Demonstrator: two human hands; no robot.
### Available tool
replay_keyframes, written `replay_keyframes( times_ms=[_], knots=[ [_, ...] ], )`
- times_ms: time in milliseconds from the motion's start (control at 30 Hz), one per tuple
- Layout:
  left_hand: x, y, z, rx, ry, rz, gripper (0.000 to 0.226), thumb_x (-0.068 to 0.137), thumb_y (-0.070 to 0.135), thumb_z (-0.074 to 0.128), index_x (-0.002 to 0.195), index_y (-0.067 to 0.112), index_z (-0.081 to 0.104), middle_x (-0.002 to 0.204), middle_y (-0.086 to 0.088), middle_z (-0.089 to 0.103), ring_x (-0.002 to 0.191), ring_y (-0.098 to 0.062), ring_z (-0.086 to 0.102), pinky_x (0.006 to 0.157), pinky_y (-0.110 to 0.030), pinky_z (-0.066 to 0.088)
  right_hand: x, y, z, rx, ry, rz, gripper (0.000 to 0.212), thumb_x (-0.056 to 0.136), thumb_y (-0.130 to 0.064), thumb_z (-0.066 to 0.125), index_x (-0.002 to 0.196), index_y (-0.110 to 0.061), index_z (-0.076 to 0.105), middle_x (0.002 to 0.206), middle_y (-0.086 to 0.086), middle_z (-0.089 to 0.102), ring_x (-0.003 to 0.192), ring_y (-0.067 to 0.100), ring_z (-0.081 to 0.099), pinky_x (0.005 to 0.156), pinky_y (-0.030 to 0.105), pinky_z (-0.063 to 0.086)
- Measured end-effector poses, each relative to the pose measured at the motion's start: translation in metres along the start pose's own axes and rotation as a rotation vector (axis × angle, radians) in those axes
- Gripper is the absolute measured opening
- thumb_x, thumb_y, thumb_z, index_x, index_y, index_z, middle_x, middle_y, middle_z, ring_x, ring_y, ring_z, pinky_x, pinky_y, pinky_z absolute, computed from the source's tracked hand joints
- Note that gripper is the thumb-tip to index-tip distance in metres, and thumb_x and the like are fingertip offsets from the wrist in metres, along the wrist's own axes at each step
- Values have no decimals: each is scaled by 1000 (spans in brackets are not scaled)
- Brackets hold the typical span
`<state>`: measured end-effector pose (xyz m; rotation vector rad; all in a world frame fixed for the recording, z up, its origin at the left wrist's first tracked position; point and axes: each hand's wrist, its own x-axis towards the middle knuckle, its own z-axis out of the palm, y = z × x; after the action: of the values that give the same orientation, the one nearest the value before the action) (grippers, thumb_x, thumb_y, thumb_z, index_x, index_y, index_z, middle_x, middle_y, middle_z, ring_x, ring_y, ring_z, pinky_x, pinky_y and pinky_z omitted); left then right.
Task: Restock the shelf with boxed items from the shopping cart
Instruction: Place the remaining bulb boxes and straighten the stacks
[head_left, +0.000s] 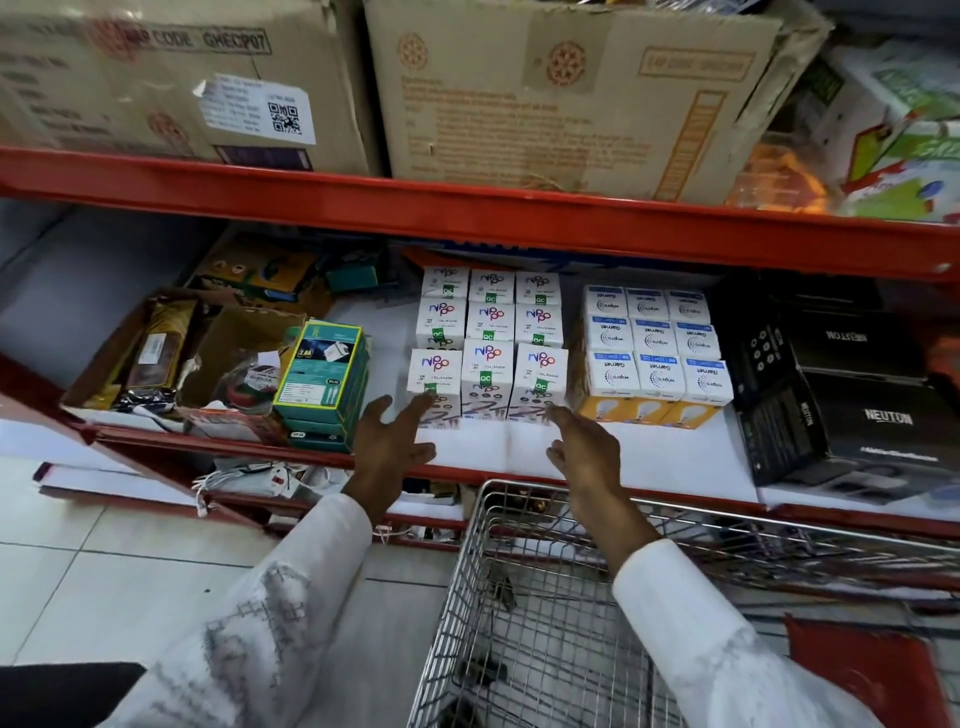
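A block of white Nippo boxes stands three wide and three deep on the white-lined middle shelf. My left hand is open, its fingertips at the front left box. My right hand is open too, fingertips at the front right box. Neither hand holds anything. Below my arms is the wire shopping cart; I see no boxes in the part of it that shows.
White-and-orange Wipro bulb boxes stand right of the Nippo block, black Neuton boxes further right. Green charger boxes and an open carton of clutter lie to the left. Big cardboard cartons fill the shelf above its red beam.
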<state>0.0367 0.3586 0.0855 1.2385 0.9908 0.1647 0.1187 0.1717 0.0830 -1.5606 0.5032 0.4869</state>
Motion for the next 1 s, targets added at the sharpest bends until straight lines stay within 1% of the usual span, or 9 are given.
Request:
replay_keyframes(
  times_ms=[67, 167, 300, 400, 500, 600, 700, 933, 1000],
  knots=[
    [1, 0, 5, -99, -24, 1, 66, 88, 14, 75, 147, 13, 46, 124, 7, 53, 80, -10, 64, 90, -43, 62, 8, -6, 10, 20, 2, 25, 65, 80, -42, 74, 133, -8, 59, 106, 5, 61, 74, 12, 57, 104, 42, 51],
    [9, 3, 12, -238, 13, -12, 65, 85, 11, 78, 144, 11, 50, 103, 5, 62, 88, -18, 69, 100, -51, 56, 19, -9, 23, 36, 23, 30, 75, 77, -51, 75, 139, -11, 56, 113, 5, 59, 84, 16, 57, 106, 44, 50],
    [13, 7, 19, -279, 23, -44, 60, 87, 10, 75, 141, 7, 52, 126, -22, 67, 114, -38, 68, 104, -54, 53, 27, -10, 28, 39, 36, 23, 73, 75, -54, 75, 137, -20, 58, 127, 3, 61, 112, 26, 60, 107, 45, 49],
    [13, 11, 26, -288, 41, -25, 55, 88, 9, 74, 139, 6, 54, 132, -24, 65, 117, -39, 67, 101, -54, 55, 31, -14, 26, 30, 11, -15, 64, 78, -49, 74, 135, -26, 59, 135, 2, 63, 122, 26, 59, 108, 46, 49],
    [13, 14, 32, -296, 50, -26, 51, 87, 8, 75, 136, 8, 57, 130, -22, 67, 114, -37, 68, 96, -53, 58, 33, -16, 23, 44, -29, -16, 56, 84, -40, 72, 136, -25, 59, 136, 1, 63, 124, 24, 58, 111, 45, 45],
    [15, 17, 34, -316, 62, -14, 46, 88, 6, 74, 131, 8, 60, 127, -22, 68, 103, -34, 68, 81, -41, 60, 38, -15, 23, 41, -43, -21, 54, 86, -33, 71, 137, -21, 59, 136, -1, 63, 117, 18, 57, 113, 44, 44],
    [18, 19, 34, -303, 57, -2, 38, 88, 7, 74, 123, 13, 61, 127, -21, 68, 110, -37, 69, 75, -35, 60, 41, -16, 23, 44, -49, -20, 53, 87, -31, 71, 137, -19, 58, 134, 0, 64, 109, 16, 57, 112, 43, 45],
    [23, 21, 36, -264, 54, 14, 43, 88, 8, 73, 130, 9, 61, 125, -22, 70, 112, -39, 69, 81, -39, 61, 42, -18, 23, 31, -50, -20, 44, 87, -28, 71, 128, -17, 62, 131, 8, 67, 105, 21, 61, 111, 46, 46],
    [25, 20, 36, -250, 54, 18, 43, 88, 9, 74, 130, 8, 62, 125, -21, 70, 111, -38, 70, 87, -43, 62, 41, -20, 24, 31, -46, -9, 33, 87, -27, 70, 118, -19, 64, 131, 14, 66, 119, 30, 62, 110, 48, 46]
  ],
)
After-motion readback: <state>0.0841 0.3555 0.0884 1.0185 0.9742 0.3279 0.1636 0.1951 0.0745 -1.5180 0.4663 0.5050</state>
